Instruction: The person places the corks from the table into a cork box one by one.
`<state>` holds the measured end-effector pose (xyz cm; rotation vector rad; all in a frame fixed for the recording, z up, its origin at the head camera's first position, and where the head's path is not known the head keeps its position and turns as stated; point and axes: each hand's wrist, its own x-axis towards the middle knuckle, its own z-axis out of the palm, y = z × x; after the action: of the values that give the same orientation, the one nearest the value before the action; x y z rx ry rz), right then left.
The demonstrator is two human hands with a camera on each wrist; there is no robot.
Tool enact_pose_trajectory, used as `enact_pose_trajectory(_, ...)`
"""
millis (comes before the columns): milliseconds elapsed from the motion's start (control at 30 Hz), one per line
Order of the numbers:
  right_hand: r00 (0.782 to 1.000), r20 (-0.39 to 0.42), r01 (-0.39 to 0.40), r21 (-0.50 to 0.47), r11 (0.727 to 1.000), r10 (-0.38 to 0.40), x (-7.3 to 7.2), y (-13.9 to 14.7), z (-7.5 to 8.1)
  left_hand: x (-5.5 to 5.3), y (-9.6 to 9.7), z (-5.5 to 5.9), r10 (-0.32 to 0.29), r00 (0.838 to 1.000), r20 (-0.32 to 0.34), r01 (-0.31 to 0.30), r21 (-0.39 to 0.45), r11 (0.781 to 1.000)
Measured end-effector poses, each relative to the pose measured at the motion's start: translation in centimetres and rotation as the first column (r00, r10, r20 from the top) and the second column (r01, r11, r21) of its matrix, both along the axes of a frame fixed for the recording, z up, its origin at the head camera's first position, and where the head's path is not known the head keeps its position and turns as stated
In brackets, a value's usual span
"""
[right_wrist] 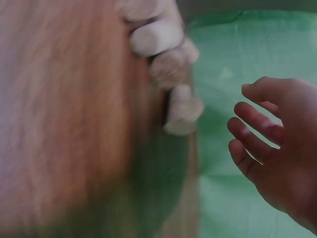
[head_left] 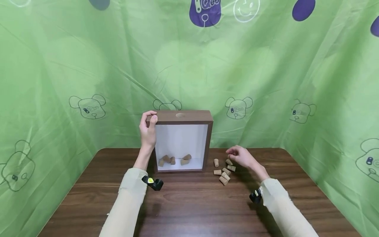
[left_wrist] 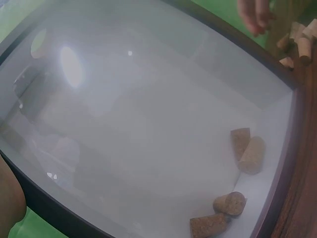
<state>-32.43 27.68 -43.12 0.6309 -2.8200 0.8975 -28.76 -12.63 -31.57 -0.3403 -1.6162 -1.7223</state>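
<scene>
A brown wooden display box with a clear front and a hole in its top stands upright on the table. My left hand grips its upper left corner, thumb on the front edge and fingers over the top. Several cork stoppers lie on the floor inside the box, in two small groups. To the right of the box, more cork stoppers are scattered on the table. My right hand hovers over the far ones, its fingers loosely bent and holding nothing; the right wrist view shows the thumb and fingers apart.
The dark wood-grain table ends at a back edge just behind the box and the corks. A green curtain with bear outlines hangs behind and along both sides. Each sleeve carries a small black wrist camera.
</scene>
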Motion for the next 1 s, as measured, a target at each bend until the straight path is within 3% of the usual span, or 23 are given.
enact_pose_trajectory(200,0.998,0.06,-0.004,0.018,1.0,0.002,0.1,1.4,-2.2,-0.1,0.3,-0.1,-0.01,1.0,-0.004,0.009,-0.001,1.0)
enact_pose_trajectory(400,0.996,0.083,-0.01,0.001,1.0,0.01,-0.4,1.9,-3.5,0.0,-0.2,-0.1,0.024,1.0,-0.012,-0.024,0.011,1.0)
enact_pose_trajectory(733,0.993,0.082,-0.084,0.019,0.996,0.082,0.2,1.5,-3.7,0.4,-0.2,-0.3,0.018,1.0,-0.003,-0.018,0.002,1.0)
enact_pose_trajectory(1000,0.996,0.082,-0.037,0.007,0.999,0.037,0.5,1.6,-2.9,0.4,0.3,-0.1,0.014,1.0,-0.012,-0.014,-0.006,1.0)
